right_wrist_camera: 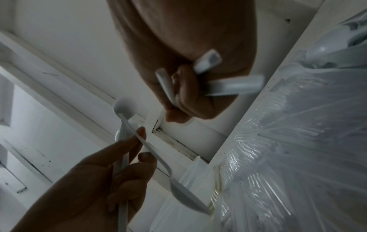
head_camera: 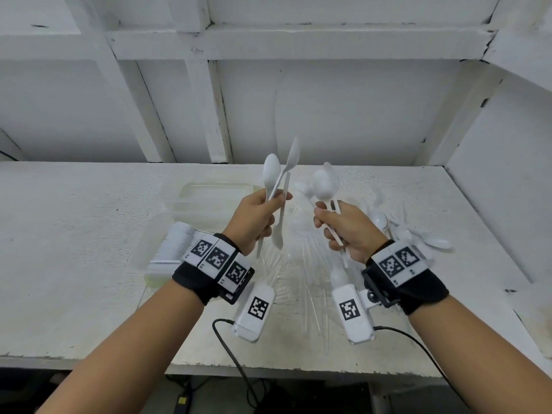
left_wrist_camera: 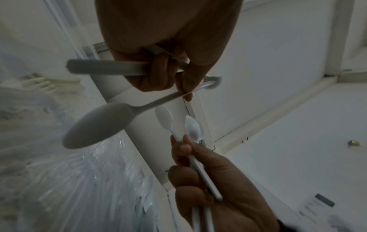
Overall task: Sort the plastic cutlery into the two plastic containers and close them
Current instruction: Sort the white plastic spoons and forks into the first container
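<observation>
Both hands are raised above the white table (head_camera: 74, 264), facing each other. My left hand (head_camera: 276, 204) grips three white plastic spoons (head_camera: 271, 172): two bowls point up, one points down. My right hand (head_camera: 324, 215) grips a bunch of white spoons (head_camera: 324, 182), bowls up. In the left wrist view, my left hand (left_wrist_camera: 174, 81) pinches a spoon (left_wrist_camera: 99, 125) whose bowl looms close, with the right hand (left_wrist_camera: 198, 180) below. The right wrist view shows spoon handles (right_wrist_camera: 234, 85) sticking out of my right hand (right_wrist_camera: 178, 100). One clear container (head_camera: 209, 201) stands behind my left hand. A second container (head_camera: 168, 252) holds stacked forks.
A crumpled clear plastic bag (head_camera: 298, 264) lies on the table under the hands. Loose white spoons (head_camera: 418, 234) are piled to the right of it. White wall panels and beams close off the back and the right side. Cables hang over the table's front edge.
</observation>
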{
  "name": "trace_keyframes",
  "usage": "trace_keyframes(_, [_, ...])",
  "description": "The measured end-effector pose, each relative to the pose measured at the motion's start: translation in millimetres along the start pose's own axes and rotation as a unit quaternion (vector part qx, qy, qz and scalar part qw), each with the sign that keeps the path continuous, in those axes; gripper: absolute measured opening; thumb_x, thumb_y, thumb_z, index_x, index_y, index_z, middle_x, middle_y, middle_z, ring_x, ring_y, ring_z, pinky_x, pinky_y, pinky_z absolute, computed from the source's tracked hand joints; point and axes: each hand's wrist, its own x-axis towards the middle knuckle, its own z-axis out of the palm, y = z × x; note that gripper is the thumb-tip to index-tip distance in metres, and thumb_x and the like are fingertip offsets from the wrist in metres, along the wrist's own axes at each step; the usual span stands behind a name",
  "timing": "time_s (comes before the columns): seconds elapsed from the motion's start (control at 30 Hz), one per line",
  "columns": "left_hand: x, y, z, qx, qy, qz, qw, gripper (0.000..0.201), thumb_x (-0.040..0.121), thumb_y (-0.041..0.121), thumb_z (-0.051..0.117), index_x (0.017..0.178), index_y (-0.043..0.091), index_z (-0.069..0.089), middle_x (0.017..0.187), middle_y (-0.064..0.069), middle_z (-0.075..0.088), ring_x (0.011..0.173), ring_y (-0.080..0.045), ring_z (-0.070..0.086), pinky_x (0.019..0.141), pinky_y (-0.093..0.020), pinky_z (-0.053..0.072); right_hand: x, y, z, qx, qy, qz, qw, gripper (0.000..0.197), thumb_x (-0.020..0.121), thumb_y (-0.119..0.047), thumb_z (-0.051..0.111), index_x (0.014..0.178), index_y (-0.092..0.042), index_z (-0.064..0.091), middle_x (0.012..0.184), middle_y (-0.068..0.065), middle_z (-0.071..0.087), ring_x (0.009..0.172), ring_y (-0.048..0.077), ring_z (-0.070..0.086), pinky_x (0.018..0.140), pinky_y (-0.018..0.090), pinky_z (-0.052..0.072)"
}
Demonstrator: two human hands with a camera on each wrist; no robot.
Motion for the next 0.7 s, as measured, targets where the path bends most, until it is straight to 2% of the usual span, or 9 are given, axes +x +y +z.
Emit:
trace_keyframes(0.1, [-2.9,2.3,-3.3,0.032,-0.005,-0.007,0.999,0.014,0.096,0.023,0.049,0.093,0.016,0.06,0.063,0.003,0.051,0.04,-0.006,0.026,0.038,-0.017,0.02,-1.7,3.5,1.6,-0.018,0.005,0.0,1.0,0.014,0.095,-0.017,0.05,0.087,-0.009,0.056,0.065,-0.001,0.05,0.043,0.005,0.033,0.036,0.016,0.026])
trace_keyframes(0.17, [-5.6,4.0,-4.8,0.027,-0.015,-0.019,0.999,0.016,0.097,0.024,0.047,0.093,0.015,0.06,0.069,-0.001,0.063,0.038,-0.007,0.026,0.038,-0.015,0.019,-2.0,4.3,1.7,0.001,0.001,0.006,1.0,0.015,0.098,-0.017,0.045,0.092,-0.011,0.057,0.064,-0.001,0.049,0.049,0.008,0.039,0.042,0.018,0.032])
trace_keyframes(0.23, [-8.2,4.6,-5.3,-0.005,-0.024,-0.033,0.999,0.019,0.096,0.025,0.046,0.09,0.014,0.06,0.074,-0.004,0.068,0.037,-0.007,0.024,0.037,-0.015,0.018,-2.4,4.2,2.7,0.036,-0.001,0.026,0.999,0.019,0.099,-0.014,0.039,0.092,-0.015,0.056,0.064,0.0,0.049,0.054,0.011,0.045,0.049,0.022,0.038])
trace_keyframes(0.3, [-10.2,2.4,-4.3,-0.042,-0.023,-0.043,0.998,0.02,0.096,0.022,0.044,0.086,0.013,0.058,0.079,-0.006,0.07,0.036,-0.007,0.023,0.036,-0.014,0.019,-2.6,4.7,5.8,0.077,-0.006,0.049,0.996,0.02,0.099,-0.012,0.036,0.092,-0.014,0.054,0.065,0.002,0.047,0.046,0.01,0.042,0.045,0.022,0.035])
trace_keyframes(0.4, [-13.1,-6.4,0.4,-0.064,-0.017,-0.046,0.997,0.025,0.097,0.018,0.04,0.08,0.012,0.058,0.083,-0.005,0.066,0.035,-0.007,0.023,0.036,-0.016,0.017,-1.5,7.5,13.2,0.091,0.001,0.064,0.994,0.018,0.094,-0.009,0.034,0.092,-0.012,0.052,0.066,0.001,0.045,0.033,0.006,0.03,0.035,0.015,0.024])
trace_keyframes(0.47, [-15.8,-13.0,3.1,-0.062,-0.02,-0.045,0.997,0.026,0.096,0.016,0.04,0.076,0.011,0.057,0.081,-0.004,0.064,0.035,-0.007,0.022,0.037,-0.017,0.016,-0.6,9.6,18.3,0.094,0.021,0.067,0.993,0.014,0.094,-0.015,0.039,0.097,-0.011,0.052,0.069,0.001,0.045,0.032,0.004,0.027,0.033,0.014,0.02])
trace_keyframes(0.53, [-18.9,-18.6,4.8,-0.054,-0.025,-0.044,0.997,0.027,0.094,0.014,0.039,0.072,0.011,0.056,0.077,-0.002,0.063,0.035,-0.008,0.021,0.038,-0.017,0.014,0.8,12.1,21.6,0.082,0.045,0.059,0.994,0.021,0.095,-0.028,0.047,0.104,-0.01,0.052,0.075,0.002,0.05,0.032,0.003,0.027,0.033,0.015,0.021])
trace_keyframes(0.6, [-22.2,-23.8,4.8,-0.037,-0.036,-0.042,0.998,0.029,0.093,0.013,0.037,0.07,0.011,0.055,0.073,-0.001,0.062,0.035,-0.008,0.021,0.039,-0.017,0.013,3.1,14.1,24.1,0.077,0.06,0.044,0.994,0.028,0.092,-0.039,0.052,0.1,-0.012,0.053,0.084,0.005,0.058,0.033,0.003,0.026,0.034,0.016,0.021])
trace_keyframes(0.7, [-26.5,-30.2,2.7,-0.004,-0.074,-0.048,0.996,0.031,0.094,0.015,0.036,0.07,0.012,0.054,0.072,0.0,0.061,0.035,-0.006,0.021,0.038,-0.015,0.013,5.8,15.3,27.1,0.089,0.072,0.027,0.993,0.024,0.088,-0.037,0.059,0.089,-0.013,0.054,0.086,0.005,0.064,0.035,0.004,0.025,0.034,0.016,0.02])
